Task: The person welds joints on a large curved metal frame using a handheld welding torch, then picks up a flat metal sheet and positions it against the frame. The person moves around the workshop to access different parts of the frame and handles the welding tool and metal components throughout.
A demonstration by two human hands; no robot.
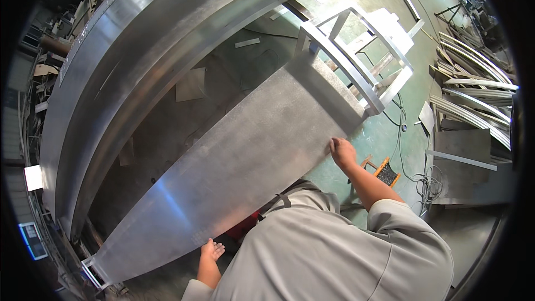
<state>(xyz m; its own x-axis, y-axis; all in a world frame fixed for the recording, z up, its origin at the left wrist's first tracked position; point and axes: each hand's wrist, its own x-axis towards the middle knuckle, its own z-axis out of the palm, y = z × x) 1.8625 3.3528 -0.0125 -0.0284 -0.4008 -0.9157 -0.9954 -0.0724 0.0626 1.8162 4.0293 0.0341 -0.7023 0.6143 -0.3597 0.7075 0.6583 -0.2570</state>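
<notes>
A long, dull-silver sheet metal panel (245,128) lies slantwise in front of me, from the lower left to the upper right. At its near edge, toward the right end, my right hand (341,152) is closed on the rim with curled fingers. Farther left along the same edge is my left hand (212,249), palm turned up and fingers apart. Its thumb tip comes close to the panel's edge; whether it touches is hard to tell. The panel's right end meets a welded metal frame (340,50), and its left end reaches a smaller white frame (92,273).
A large curved metal structure (111,72) arches along the left and back. To the right are stacked curved metal strips (473,89), a coiled cable (429,187) and an orange-and-black step (387,173). Flat sheet offcuts (190,85) lie on the floor beyond the panel.
</notes>
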